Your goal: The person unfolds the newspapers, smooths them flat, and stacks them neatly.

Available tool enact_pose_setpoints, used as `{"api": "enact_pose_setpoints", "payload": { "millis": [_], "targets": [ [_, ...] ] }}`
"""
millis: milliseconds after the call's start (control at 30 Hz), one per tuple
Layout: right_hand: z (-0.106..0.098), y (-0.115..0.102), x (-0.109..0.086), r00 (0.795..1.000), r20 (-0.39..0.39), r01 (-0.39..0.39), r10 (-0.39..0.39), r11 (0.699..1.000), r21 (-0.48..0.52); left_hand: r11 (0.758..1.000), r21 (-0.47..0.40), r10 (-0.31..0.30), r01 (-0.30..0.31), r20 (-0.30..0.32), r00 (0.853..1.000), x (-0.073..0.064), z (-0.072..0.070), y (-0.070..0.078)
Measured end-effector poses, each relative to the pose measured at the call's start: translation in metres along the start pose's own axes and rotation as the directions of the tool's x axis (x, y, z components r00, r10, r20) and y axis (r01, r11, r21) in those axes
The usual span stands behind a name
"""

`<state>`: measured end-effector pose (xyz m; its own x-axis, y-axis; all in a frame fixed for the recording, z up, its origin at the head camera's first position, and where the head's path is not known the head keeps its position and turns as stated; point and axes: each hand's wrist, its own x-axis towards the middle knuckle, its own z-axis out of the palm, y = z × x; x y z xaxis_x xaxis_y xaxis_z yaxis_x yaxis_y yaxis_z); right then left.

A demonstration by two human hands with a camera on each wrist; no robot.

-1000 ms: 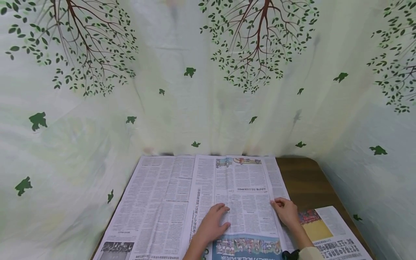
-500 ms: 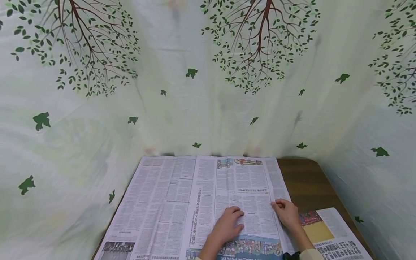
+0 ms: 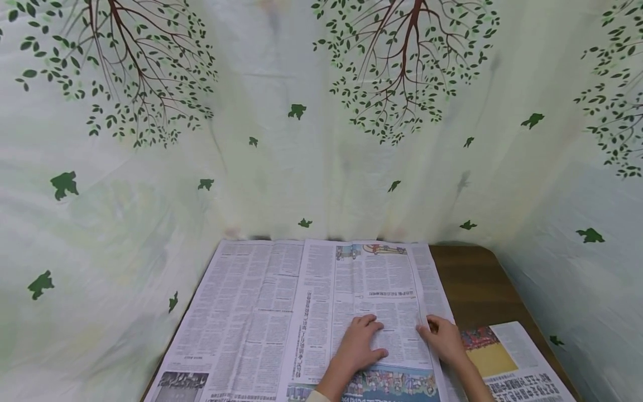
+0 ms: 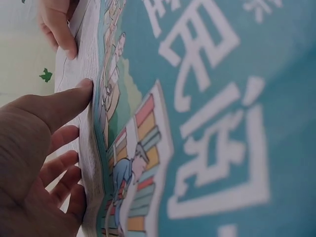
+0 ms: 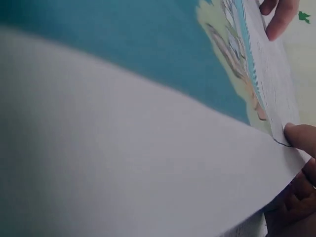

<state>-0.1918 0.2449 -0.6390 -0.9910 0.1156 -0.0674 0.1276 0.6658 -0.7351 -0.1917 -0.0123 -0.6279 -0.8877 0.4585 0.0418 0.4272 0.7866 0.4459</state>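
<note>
Brn wood tbl [image 3: 472, 285], newspaper [image 3: 281, 329] spread atop, tree-print cloth [image 3: 321, 167] bkgd, R fingers [image 3: 423, 333] pinching pg

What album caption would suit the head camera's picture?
Before a leafy backdrop, the left hand rests on a newspaper; the right hand pinches its edge.

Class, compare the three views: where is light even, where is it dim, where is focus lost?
Head: soft, fairly even light, the newspaper's small print unreadable; left wrist: dimmer, the left hand largely in shadow; right wrist: the newspaper blurred and darker toward the left.
</note>
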Motion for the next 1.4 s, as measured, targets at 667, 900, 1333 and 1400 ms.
{"api": "enact_pose_setpoints", "payload": {
  "millis": [667,900,1333,1400],
  "targets": [
    [-0.001,-0.005,-0.034,0.988,-0.068,-0.137,0.14,0.99,0.047,0.999,0.022,0.032,-0.034,0.093,0.995,0.008,0.012,0.021],
    [0.0,-0.012,-0.035,0.982,-0.114,-0.146,0.15,0.988,0.044,0.984,-0.153,0.111,-0.09,0.136,0.985,0.014,0.018,0.031],
    [0.001,-0.023,-0.044,0.993,-0.102,-0.062,0.066,0.997,0.05,0.966,-0.239,0.096,-0.094,-0.003,0.995,0.026,0.019,0.047],
    [0.001,-0.022,-0.045,0.99,-0.122,-0.071,0.075,0.997,0.04,0.97,-0.228,0.085,-0.082,0.003,0.996,0.027,0.019,0.05]
  ]
}}
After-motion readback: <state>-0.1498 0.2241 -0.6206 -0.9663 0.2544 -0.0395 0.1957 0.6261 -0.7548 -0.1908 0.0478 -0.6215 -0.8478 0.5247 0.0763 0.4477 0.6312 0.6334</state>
